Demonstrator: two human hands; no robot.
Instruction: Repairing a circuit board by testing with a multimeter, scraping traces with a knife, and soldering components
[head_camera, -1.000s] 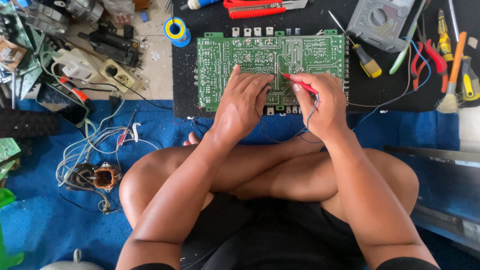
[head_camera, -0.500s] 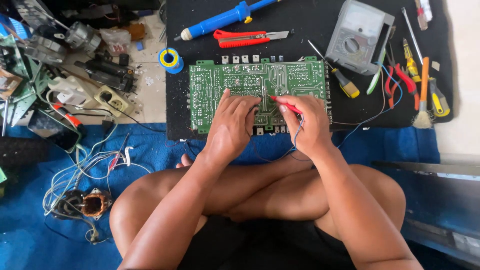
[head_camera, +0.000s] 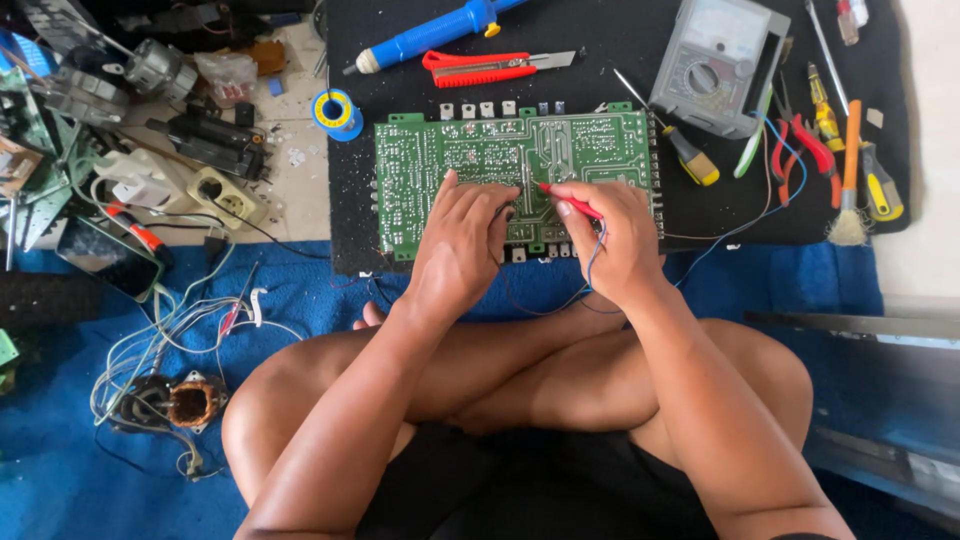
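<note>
right hand (head_camera: 618, 238) pinches red test probe (head_camera: 568, 201) against green circuit board (head_camera: 450, 160); left hand (head_camera: 460, 245) rests fingers curled, grip unclear.

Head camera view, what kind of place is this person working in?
Probably an informal electronics repair spot set up on the floor. The right hand holds a red probe to a green circuit board, with a grey multimeter and a blue solder spool lying nearby.
</note>
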